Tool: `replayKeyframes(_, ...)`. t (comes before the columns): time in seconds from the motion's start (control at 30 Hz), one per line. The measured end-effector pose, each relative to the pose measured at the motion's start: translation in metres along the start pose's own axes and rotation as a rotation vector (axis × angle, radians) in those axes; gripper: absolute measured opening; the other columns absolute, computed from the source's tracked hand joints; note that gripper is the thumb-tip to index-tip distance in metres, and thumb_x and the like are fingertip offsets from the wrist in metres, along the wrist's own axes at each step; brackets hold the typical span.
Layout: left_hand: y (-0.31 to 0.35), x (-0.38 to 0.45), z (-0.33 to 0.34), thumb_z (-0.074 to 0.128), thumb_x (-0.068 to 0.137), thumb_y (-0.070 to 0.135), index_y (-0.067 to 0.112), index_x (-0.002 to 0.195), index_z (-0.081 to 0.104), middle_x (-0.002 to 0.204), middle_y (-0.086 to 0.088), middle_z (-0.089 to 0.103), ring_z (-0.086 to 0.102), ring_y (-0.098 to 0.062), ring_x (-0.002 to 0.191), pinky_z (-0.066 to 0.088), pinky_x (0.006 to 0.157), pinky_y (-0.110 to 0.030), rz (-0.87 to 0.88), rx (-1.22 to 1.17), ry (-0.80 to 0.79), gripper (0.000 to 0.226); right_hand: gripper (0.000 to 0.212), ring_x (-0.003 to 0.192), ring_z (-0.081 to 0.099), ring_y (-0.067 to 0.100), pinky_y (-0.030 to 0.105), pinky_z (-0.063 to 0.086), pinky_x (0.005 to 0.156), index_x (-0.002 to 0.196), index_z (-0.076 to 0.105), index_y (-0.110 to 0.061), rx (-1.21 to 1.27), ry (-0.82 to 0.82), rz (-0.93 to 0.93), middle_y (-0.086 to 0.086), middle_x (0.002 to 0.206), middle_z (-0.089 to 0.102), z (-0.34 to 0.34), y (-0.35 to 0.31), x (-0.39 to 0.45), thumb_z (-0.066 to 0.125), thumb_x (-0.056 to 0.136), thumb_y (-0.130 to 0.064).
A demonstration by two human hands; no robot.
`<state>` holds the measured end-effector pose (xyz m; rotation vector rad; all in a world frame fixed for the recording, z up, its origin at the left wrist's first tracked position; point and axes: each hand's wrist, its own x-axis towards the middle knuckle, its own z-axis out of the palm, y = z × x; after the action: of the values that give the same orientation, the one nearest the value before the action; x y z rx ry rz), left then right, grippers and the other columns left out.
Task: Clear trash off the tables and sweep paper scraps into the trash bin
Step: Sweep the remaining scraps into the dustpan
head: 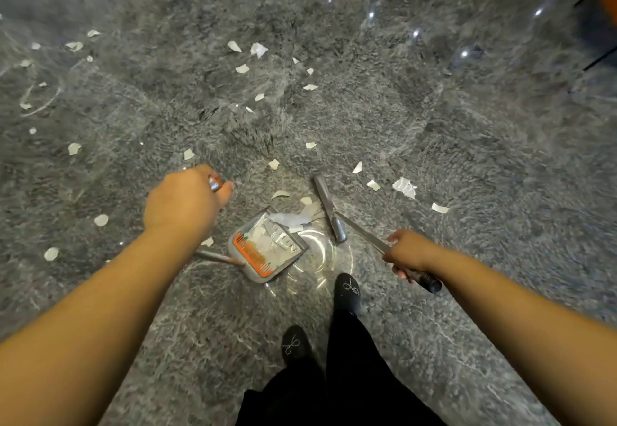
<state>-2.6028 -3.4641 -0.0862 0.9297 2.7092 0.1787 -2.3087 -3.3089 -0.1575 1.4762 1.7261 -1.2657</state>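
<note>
Low over the grey marbled floor [434, 125], right hand [409, 252] wrapped around the broom handle [364, 235], fingers curled under it, black end cap sticking out behind the wrist. Handle slants forward and left down to the grey broom head [329, 208], which sits on the floor just right of the dustpan's mouth.

Left hand [187, 202] raised, seen from the back, closed around the top of the dustpan handle [215, 183]; only a short silver and orange bit shows past the knuckles. Lower stretch of that handle reappears under the forearm and meets the dustpan [267, 245].

Dustpan grey with an orange comb edge, resting on the floor between the hands, already holding a heap of paper scraps [263, 242]. A few scraps lie at its lip, touching the broom head.

More white scraps scattered ahead and to the left and right. Two dark shoes [349, 290] below the pan, black trousers behind.
</note>
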Motion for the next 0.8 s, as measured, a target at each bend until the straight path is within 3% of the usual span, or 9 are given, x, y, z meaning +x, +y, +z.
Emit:
replayKeyframes(0.13, 0.003, 0.006, 0.002, 0.057, 0.093, 0.050, 0.018, 0.112, 0.066, 0.098, -0.013, 0.067, 0.059, -0.034, 0.088, 0.041, 0.068, -0.035, 0.009, 0.012, -0.001, 0.039, 0.015, 0.035, 0.050, 0.016, 0.020, 0.038, 0.037, 0.091, 0.060, 0.002, -0.147, -0.028, -0.017, 0.005, 0.047, 0.057, 0.010, -0.022, 0.017, 0.047, 0.087, -0.003)
replayKeyframes(0.27, 0.004, 0.011, 0.000, 0.056, 0.094, 0.048, 0.017, 0.111, 0.066, 0.099, -0.013, 0.068, 0.061, -0.036, 0.093, 0.040, 0.068, -0.034, 0.025, 0.022, 0.007, 0.037, 0.015, 0.032, 0.051, 0.011, 0.019, 0.039, 0.042, 0.094, 0.061, 0.001, -0.252, -0.056, -0.063, 0.007, 0.055, 0.059, 0.025, -0.038, 0.025, 0.050, 0.084, -0.003)
replayKeyframes(0.33, 0.003, 0.012, -0.001, 0.056, 0.094, 0.049, 0.018, 0.112, 0.066, 0.097, -0.013, 0.067, 0.058, -0.034, 0.085, 0.039, 0.066, -0.034, 0.022, 0.028, 0.012, 0.037, 0.019, 0.030, 0.047, 0.005, 0.024, 0.040, 0.047, 0.100, 0.062, 0.000, -0.308, -0.094, -0.097, 0.007, 0.062, 0.059, 0.029, -0.044, 0.021, 0.053, 0.085, -0.006)
replayKeyframes(0.4, 0.001, 0.012, -0.002, 0.055, 0.095, 0.050, 0.017, 0.112, 0.066, 0.093, -0.012, 0.066, 0.050, -0.029, 0.076, 0.039, 0.064, -0.034, 0.017, 0.036, 0.018, 0.038, 0.026, 0.040, 0.050, 0.007, 0.023, 0.040, 0.049, 0.111, 0.060, 0.000, -0.335, -0.138, -0.124, 0.006, 0.065, 0.057, 0.034, -0.045, 0.013, 0.056, 0.087, -0.009)
replayKeyframes(0.6, 0.002, 0.014, -0.001, 0.055, 0.095, 0.048, 0.013, 0.109, 0.063, 0.077, -0.006, 0.054, 0.050, -0.029, 0.071, 0.039, 0.059, -0.034, 0.022, 0.043, 0.018, 0.038, 0.036, 0.034, 0.052, 0.007, 0.018, 0.042, 0.040, 0.124, 0.049, -0.016, -0.258, -0.282, -0.145, 0.003, 0.064, 0.060, 0.050, -0.045, -0.017, 0.055, 0.090, -0.008)
replayKeyframes(0.8, -0.002, 0.011, 0.000, 0.055, 0.095, 0.049, 0.014, 0.098, 0.061, 0.064, -0.001, 0.049, 0.053, -0.029, 0.065, 0.038, 0.054, -0.031, 0.049, 0.042, 0.020, 0.036, 0.039, 0.032, 0.048, 0.008, 0.016, 0.038, 0.035, 0.129, 0.047, -0.015, -0.158, -0.304, -0.127, 0.005, 0.062, 0.057, 0.041, -0.047, -0.037, 0.055, 0.091, -0.006)
